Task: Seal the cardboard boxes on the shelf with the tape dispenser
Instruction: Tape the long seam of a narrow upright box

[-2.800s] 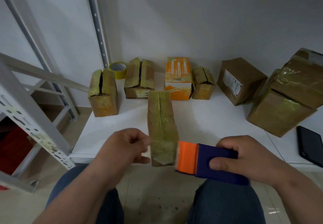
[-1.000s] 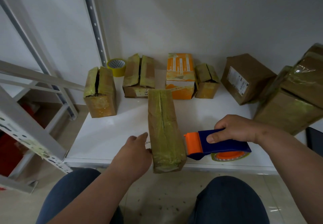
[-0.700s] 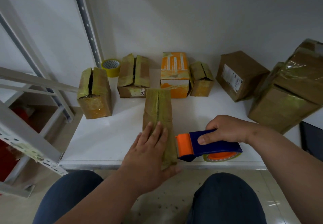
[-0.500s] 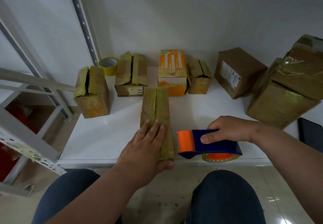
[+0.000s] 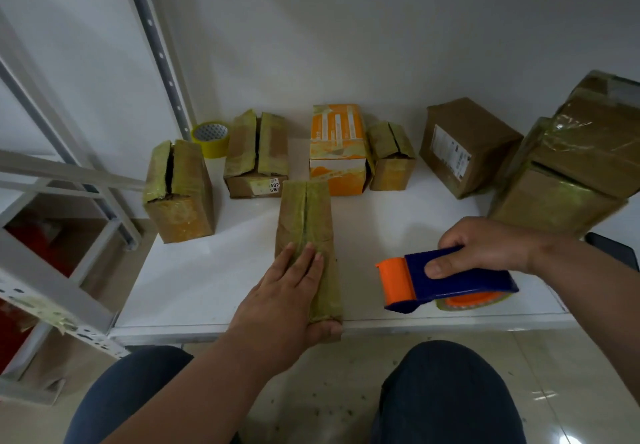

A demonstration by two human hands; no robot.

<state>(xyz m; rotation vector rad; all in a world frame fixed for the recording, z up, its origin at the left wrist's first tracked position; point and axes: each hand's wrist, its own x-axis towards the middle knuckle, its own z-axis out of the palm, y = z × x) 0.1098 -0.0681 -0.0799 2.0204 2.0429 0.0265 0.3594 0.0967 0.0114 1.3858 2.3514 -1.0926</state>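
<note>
Setting: white shelf (image 5: 221,281) against a pale wall, grey slotted upright at back left, tiled floor below, knees in dark trousers at bottom of view.

Box in hand: tall narrow cardboard box (image 5: 304,222) at front edge of shelf, near end overhanging slightly; yellowish tape along top seam.

Left hand (image 5: 287,298): flat on near end of that box, fingers straight and together, thumb hooked under the front end; pressing, not gripping.

Right hand (image 5: 485,246): wrapped round blue body of tape dispenser (image 5: 446,279), thumb on its side; orange nose toward the box, roll resting on shelf.

Change: a second ago dispenser nose sat right against box side; now drawn off to the right, clear gap between. Left hand moved from box flank up onto the top and remains there.

Reading: taping pass on this box looks finished, strip being smoothed down. Whether tape is cut free, cannot tell.

Other boxes: left box (image 5: 178,191) with wide dark split in top; flat box (image 5: 258,156) behind, flaps parted; small box (image 5: 391,156) with open seam; orange box (image 5: 337,149) beside it. Three judged still to seal.

Right side: labelled brown box (image 5: 464,146) and large stacked boxes (image 5: 571,163), apparently closed.

Spare: yellow tape roll (image 5: 210,139) by the upright.

Next, likely: set finished box aside, pull an open one forward.
</note>
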